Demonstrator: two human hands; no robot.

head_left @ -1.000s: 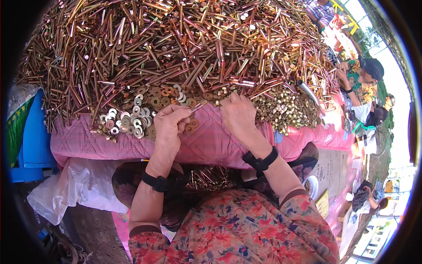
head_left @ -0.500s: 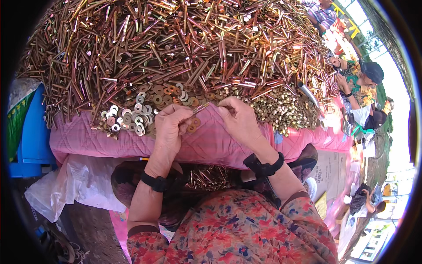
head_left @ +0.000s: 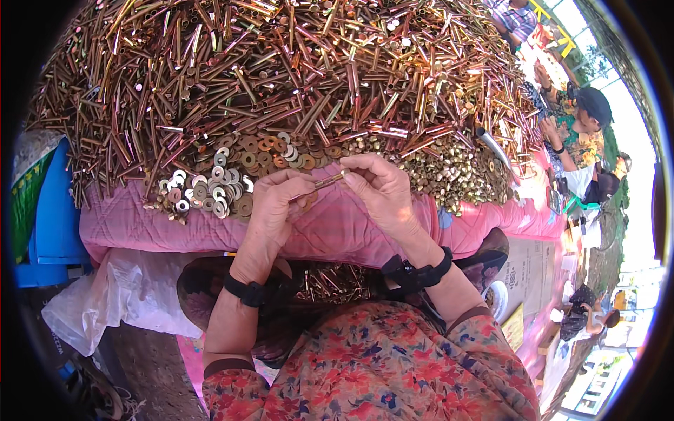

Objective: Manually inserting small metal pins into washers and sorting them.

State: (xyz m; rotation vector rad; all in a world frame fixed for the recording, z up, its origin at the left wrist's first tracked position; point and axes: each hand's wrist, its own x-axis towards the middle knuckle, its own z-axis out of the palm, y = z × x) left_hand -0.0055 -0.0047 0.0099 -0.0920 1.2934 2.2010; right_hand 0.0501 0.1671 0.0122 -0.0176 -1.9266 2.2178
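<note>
My left hand (head_left: 275, 203) grips a slim brassy anchor bolt (head_left: 327, 182) between thumb and fingers, its free end pointing right and slightly up. At that end, my right hand (head_left: 379, 191) pinches a small brass-coloured nut (head_left: 344, 172) with thumb and forefinger, touching or very close to the bolt's tip. Both hands are over the front edge of a pink quilted cloth (head_left: 330, 224). Flat metal washers (head_left: 220, 189) lie loose beyond my left hand. A heap of small nuts (head_left: 456, 172) is spread beyond and right of my right hand.
A large mound of anchor bolts (head_left: 281, 77) fills the far side. More bolts (head_left: 335, 284) lie in a container between my knees. A metal tube (head_left: 493, 147) rests by the nuts. Left are a blue bin (head_left: 60, 210) and clear plastic sheeting (head_left: 126, 288). Other people (head_left: 586, 126) sit at right.
My right hand has closed in from the right, bringing a nut to the bolt's free end. My left hand keeps hold of the bolt in nearly the same place.
</note>
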